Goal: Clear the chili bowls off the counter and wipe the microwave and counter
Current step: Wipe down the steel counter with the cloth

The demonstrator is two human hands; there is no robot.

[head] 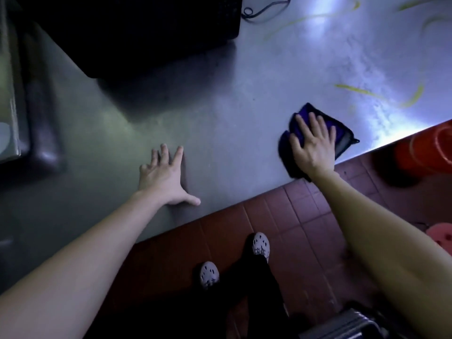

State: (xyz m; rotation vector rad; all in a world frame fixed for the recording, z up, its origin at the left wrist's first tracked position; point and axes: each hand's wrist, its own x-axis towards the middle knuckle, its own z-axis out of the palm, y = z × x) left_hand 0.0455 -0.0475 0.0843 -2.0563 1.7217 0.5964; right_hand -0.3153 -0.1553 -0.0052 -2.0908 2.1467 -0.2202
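Right hand (pixel 311 146), fingers spread, presses flat on a folded purple cloth (pixel 342 136) at three o'clock on the grey steel surface (pixel 244 99). The cloth looks soft, limp and best palmed. Left hand (pixel 163 178) rests spread at nine o'clock, with yellow streaks (pixel 367 93) at two.

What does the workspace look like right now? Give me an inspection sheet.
Surface: grey steel counter, yellow streaks unwiped at right.
Job's things: folded blue cloth near the front edge; black box-shaped microwave at back left; chili bowls, nothing seen.
Clutter: nothing seen.
Grippers: left hand flat on counter, empty; right hand presses cloth, fingers straight.
Cables: black cable looped beside microwave.
Surroundings: red tiled floor, orange bucket at right.
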